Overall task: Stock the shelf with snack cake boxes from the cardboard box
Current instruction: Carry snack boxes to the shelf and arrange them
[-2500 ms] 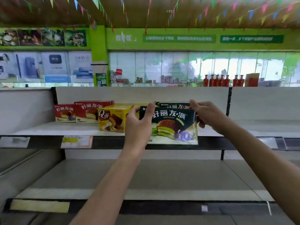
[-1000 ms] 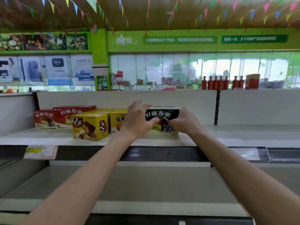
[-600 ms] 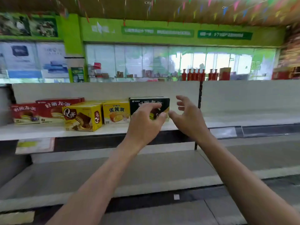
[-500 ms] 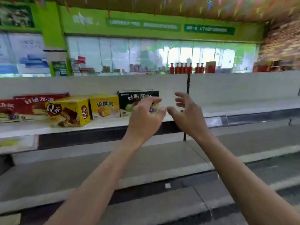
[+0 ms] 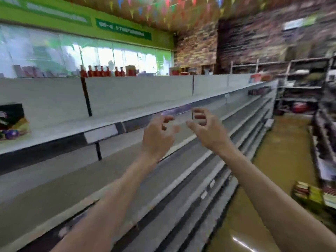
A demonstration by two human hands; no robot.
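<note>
Both the left hand and right hand hung empty, fingers loosely curled, before the blurred shelf; a dark box sat cut off at its left end.

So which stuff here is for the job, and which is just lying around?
For the job:
- black box, on the shelf
- left hand, holds nothing
- right hand, holds nothing

Just there:
- red bottles
- flags
- far racks
- boxes on the floor

Empty hands before shelf
</note>
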